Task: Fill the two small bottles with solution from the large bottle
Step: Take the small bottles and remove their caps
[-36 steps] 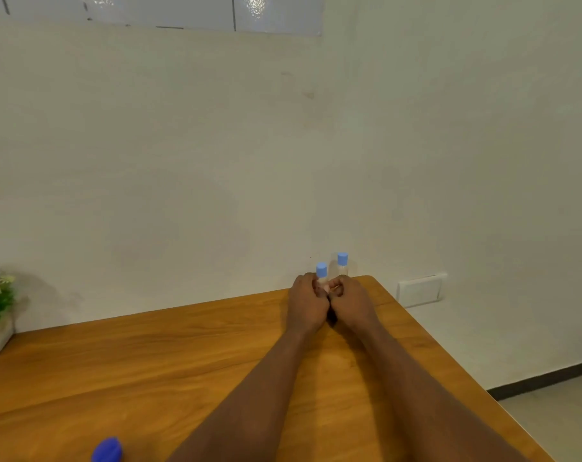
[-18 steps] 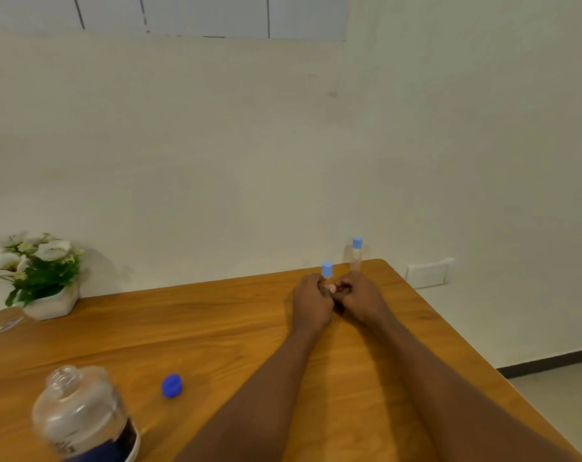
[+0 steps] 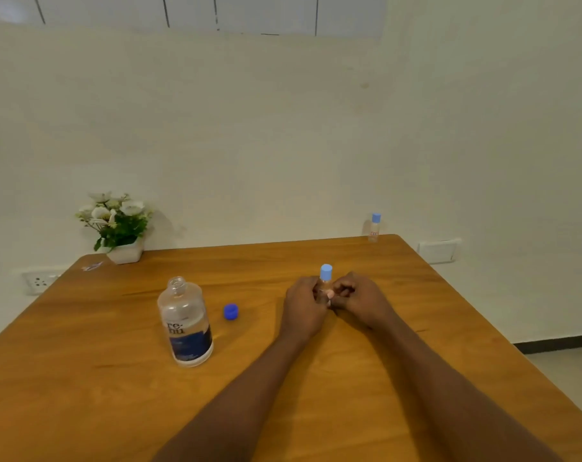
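A small clear bottle with a light blue cap (image 3: 326, 274) stands upright between my hands at mid-table. My left hand (image 3: 303, 305) and my right hand (image 3: 361, 301) both wrap its body, so only the cap and neck show. A second small bottle (image 3: 374, 227) with a light blue cap stands alone at the table's far right corner by the wall. The large clear bottle (image 3: 185, 323) with a dark blue label stands uncapped to the left of my hands. Its dark blue cap (image 3: 230, 311) lies on the table between that bottle and my left hand.
A white pot of white flowers (image 3: 118, 226) sits at the far left of the wooden table (image 3: 399, 355). The table's right edge drops to the floor. Wall sockets (image 3: 438, 251) sit low on the wall at left and right.
The view has tilted down and my hands have drawn the held small bottle toward me, away from the second one at the corner. The large bottle and its cap have come fully into view.
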